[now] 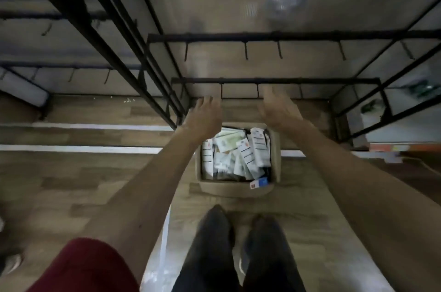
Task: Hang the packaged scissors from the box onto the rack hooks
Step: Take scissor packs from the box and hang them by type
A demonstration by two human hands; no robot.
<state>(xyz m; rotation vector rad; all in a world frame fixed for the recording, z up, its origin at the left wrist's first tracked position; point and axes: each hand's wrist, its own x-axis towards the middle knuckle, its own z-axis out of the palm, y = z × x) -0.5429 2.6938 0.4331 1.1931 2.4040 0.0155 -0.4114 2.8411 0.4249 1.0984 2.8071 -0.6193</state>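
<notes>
Empty and spread, our left hand [206, 112] and right hand [278, 110] reach above the box [238, 188]. We fear the jumbled packaged scissors [241, 155] could snag one another when lifted toward the rack hooks [245, 50] at twelve o'clock.

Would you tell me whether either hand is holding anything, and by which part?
Nothing is held: the left hand and right hand are empty, extended above the box of packaged scissors.

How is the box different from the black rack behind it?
The box is tan cardboard; the rack is thin black bars. The box is crammed with white packs; the rack's hooks ahead hang bare. The box sits on the floor; the rack stands beyond it. Both are straight ahead, where the empty left hand and right hand reach.
</notes>
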